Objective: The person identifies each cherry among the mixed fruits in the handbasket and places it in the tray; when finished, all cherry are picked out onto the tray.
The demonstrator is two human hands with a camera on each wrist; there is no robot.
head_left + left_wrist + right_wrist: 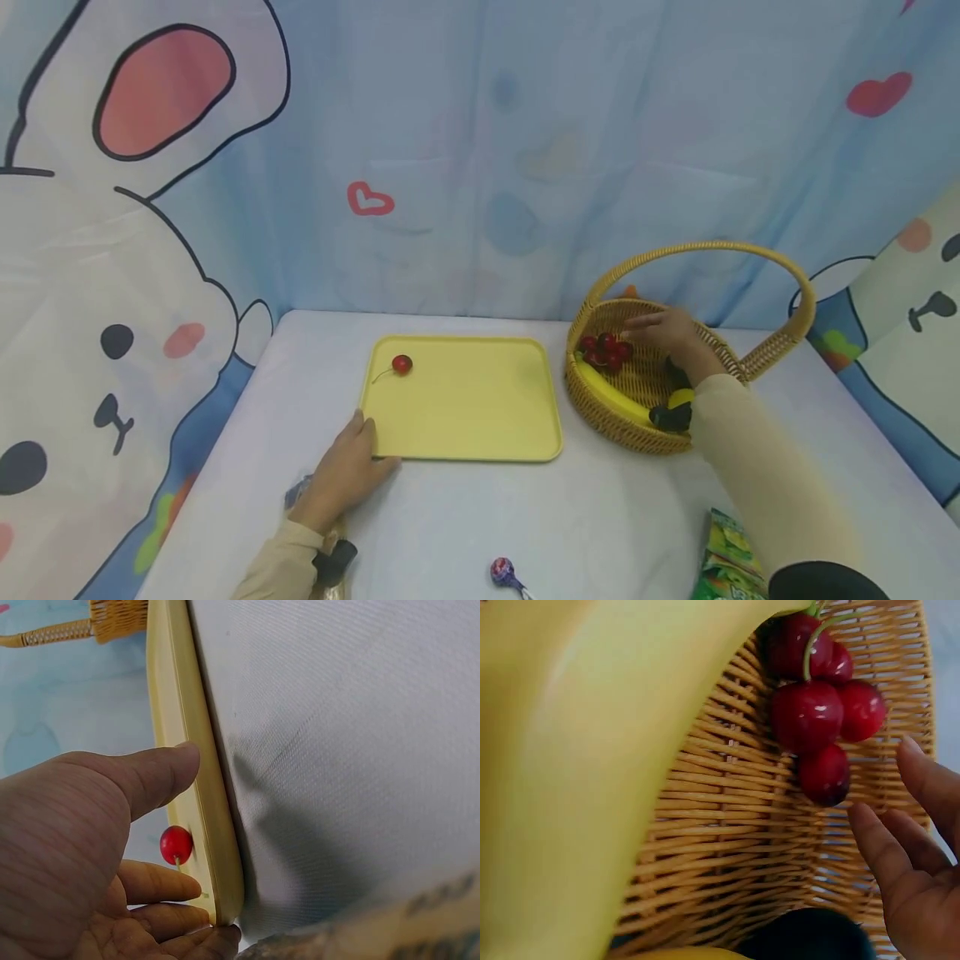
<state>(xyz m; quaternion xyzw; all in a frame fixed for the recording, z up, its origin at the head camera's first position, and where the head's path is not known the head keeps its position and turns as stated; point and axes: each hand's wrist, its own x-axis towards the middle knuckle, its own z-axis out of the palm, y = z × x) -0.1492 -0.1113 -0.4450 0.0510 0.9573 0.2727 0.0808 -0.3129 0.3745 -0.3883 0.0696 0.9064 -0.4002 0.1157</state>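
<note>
Several cherries (808,716) lie bunched in the wicker basket (600,421) beside a banana (611,394), with the right hand (675,337) just next to them, its fingers parted and holding nothing — pinching one fruit lightly should avoid dragging its neighbours along. Spread round the near-left corner of the yellow tray (465,400), the left hand (345,473) should press gently — tilting could roll the single cherry (402,364) there.

The handle (705,247) blocks the basket (622,432) from behind; front left is passable.
</note>
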